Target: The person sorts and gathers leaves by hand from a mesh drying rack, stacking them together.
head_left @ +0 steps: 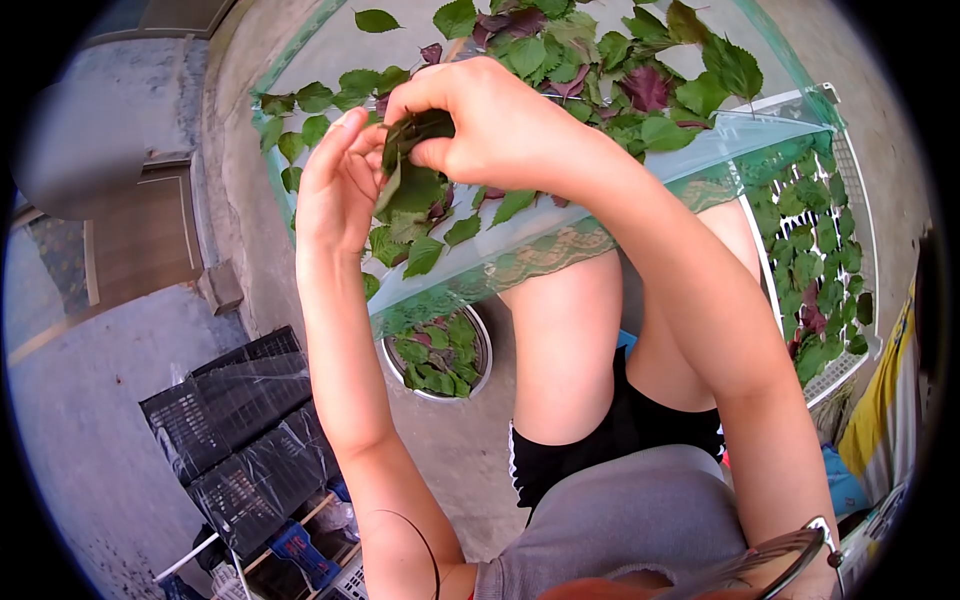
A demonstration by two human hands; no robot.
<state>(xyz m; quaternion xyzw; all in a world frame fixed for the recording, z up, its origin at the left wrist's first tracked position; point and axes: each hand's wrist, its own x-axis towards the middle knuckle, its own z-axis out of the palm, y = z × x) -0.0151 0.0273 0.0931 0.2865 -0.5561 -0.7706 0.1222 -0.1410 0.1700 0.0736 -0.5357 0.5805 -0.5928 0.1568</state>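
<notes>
A small bundle of dark green perilla leaves [412, 190] is held up between my two hands, above a pale net cloth [690, 150] with green lace edging. My right hand [485, 125] pinches the top of the bundle between thumb and curled fingers. From the left side, my left hand [342, 190] closes on the same bundle, its fingertips partly hidden by the leaves. Loose green and purple leaves [535, 55] lie scattered over the net beneath and beyond my hands.
A round metal bowl [487, 345] with leaves stands on the floor below the net. At right is a white plastic crate [868, 260] holding more leaves. Black crates [250, 420] wrapped in plastic sit at lower left. My knees are under the net's near edge.
</notes>
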